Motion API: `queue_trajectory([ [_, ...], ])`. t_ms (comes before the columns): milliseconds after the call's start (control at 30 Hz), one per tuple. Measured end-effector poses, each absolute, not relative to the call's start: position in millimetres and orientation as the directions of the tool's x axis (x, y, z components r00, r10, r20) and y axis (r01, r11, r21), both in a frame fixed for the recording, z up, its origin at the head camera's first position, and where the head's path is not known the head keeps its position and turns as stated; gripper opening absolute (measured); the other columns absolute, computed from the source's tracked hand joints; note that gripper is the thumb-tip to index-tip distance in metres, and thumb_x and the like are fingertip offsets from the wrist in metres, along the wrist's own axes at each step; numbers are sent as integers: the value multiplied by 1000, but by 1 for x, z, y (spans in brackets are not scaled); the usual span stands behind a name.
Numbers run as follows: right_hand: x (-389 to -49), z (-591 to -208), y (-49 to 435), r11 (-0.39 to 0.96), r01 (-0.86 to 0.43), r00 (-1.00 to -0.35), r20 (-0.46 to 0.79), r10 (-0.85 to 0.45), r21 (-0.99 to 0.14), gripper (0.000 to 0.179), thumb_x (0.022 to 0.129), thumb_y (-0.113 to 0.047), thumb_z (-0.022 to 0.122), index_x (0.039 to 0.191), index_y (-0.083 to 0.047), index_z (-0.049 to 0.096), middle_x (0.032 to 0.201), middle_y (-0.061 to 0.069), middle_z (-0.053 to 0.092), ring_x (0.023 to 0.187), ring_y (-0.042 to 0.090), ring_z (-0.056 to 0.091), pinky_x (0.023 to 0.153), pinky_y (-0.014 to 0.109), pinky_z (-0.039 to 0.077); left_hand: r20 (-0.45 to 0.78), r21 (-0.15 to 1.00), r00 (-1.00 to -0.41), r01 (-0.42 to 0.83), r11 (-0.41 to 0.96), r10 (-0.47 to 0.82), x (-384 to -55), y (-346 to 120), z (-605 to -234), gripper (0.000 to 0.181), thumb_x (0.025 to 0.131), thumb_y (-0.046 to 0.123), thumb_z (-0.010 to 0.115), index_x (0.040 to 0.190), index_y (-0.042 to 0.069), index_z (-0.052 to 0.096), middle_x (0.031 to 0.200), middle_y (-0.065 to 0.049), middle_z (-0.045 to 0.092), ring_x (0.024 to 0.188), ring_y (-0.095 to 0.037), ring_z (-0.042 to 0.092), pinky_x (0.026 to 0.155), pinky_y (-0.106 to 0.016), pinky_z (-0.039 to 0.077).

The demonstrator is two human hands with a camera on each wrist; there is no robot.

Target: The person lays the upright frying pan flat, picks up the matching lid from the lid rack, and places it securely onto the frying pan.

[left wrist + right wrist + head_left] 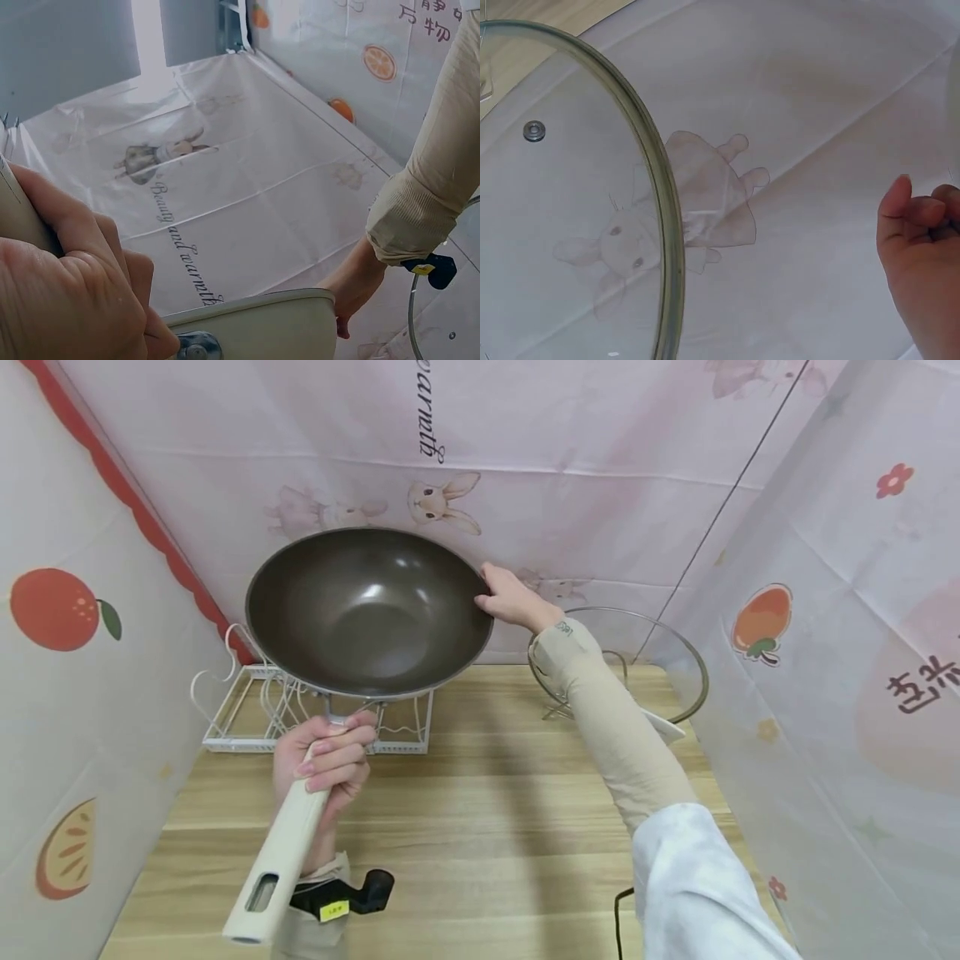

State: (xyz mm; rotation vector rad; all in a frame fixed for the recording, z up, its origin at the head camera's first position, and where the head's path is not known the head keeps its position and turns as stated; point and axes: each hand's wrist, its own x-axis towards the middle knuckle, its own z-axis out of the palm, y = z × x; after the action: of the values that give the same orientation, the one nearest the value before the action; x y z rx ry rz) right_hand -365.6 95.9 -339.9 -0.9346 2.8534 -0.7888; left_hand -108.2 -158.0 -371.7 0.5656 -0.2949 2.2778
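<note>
A wok [367, 610] with a dark inside and a cream outside is held up in the air, its inside facing me. My left hand [326, 760] grips its cream handle [277, 852] close to the pan; the handle's free end points down and toward me. At the pan's right edge my right hand [517, 597] pinches the rim, with the other fingers partly hidden behind it. The left wrist view shows the wok's outer wall [262, 330] between both hands. In the right wrist view, the right hand [922, 247] has curled fingers at the frame's edge.
A white wire rack [405, 739] stands on the wooden table [450, 860] behind the wok. On the right, a glass lid [697, 664] leans upright on a wire stand, under my right forearm. Printed cloth walls [825, 710] enclose the table on three sides.
</note>
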Motion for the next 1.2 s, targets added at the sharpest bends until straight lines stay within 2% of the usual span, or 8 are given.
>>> queue_trajectory([
  [100, -363, -340, 100, 686, -521, -836, 143, -530, -507, 18, 91, -10, 53, 99, -2, 39, 90, 12, 41, 87, 28, 43, 81, 44, 41, 467, -20, -611, -730, -683, 639, -111, -161, -370, 12, 91, 3, 31, 103, 6, 30, 69, 6, 27, 47, -1, 29, 42, -15, 38],
  [233, -357, -341, 104, 668, -488, -855, 154, -496, -562, 18, 91, -7, 52, 103, 1, 41, 91, 12, 42, 88, 28, 44, 81, 42, 42, 424, 44, -611, -723, -689, 668, -114, -167, -364, 22, 93, 4, 30, 115, -1, 34, 69, 6, 24, 47, -2, 26, 45, -19, 40],
  [367, -351, -341, 111, 650, -439, -883, 165, -439, -620, 16, 92, -6, 52, 101, 0, 40, 86, 10, 40, 83, 27, 42, 73, 37, 38, 351, 108, -595, -741, -662, 723, -118, -172, -355, 30, 94, 3, 28, 124, -2, 33, 70, 5, 22, 47, -5, 24, 49, -24, 43],
  [600, -339, -337, 123, 643, -390, -914, 192, -358, -659, 16, 92, -7, 53, 100, -2, 41, 81, 8, 42, 80, 26, 43, 69, 33, 36, 230, 265, -530, -773, -576, 816, -129, -183, -343, 25, 98, 4, 27, 119, -3, 39, 69, 2, 21, 49, -9, 24, 50, -26, 50],
  [700, -334, -336, 127, 645, -376, -922, 201, -330, -665, 15, 91, -7, 53, 100, -2, 42, 80, 8, 43, 79, 26, 45, 69, 33, 37, 216, 326, -487, -781, -533, 846, -134, -187, -341, 25, 101, 5, 26, 118, -3, 42, 70, 1, 21, 50, -10, 24, 52, -25, 52],
  [933, -320, -334, 138, 624, -375, -926, 244, -288, -686, 14, 87, -7, 50, 93, -6, 38, 77, 6, 37, 74, 23, 39, 64, 31, 31, 199, 440, -419, -769, -463, 886, -143, -195, -336, 28, 103, 5, 23, 120, -3, 43, 70, 0, 20, 49, -11, 24, 51, -23, 51],
  [1067, -313, -335, 144, 601, -369, -929, 259, -265, -709, 15, 85, -6, 50, 89, -8, 36, 76, 6, 35, 70, 23, 36, 62, 30, 29, 153, 495, -408, -757, -427, 900, -146, -198, -331, 28, 103, 5, 22, 119, -2, 43, 70, -1, 18, 50, -11, 23, 51, -22, 51],
  [1200, -308, -337, 149, 601, -367, -930, 274, -245, -710, 15, 84, -6, 50, 88, -8, 36, 75, 6, 35, 70, 23, 36, 62, 31, 29, 73, 580, -434, -714, -392, 898, -146, -197, -325, 30, 102, 3, 19, 115, -1, 45, 70, -2, 18, 50, -12, 20, 48, -20, 50],
])
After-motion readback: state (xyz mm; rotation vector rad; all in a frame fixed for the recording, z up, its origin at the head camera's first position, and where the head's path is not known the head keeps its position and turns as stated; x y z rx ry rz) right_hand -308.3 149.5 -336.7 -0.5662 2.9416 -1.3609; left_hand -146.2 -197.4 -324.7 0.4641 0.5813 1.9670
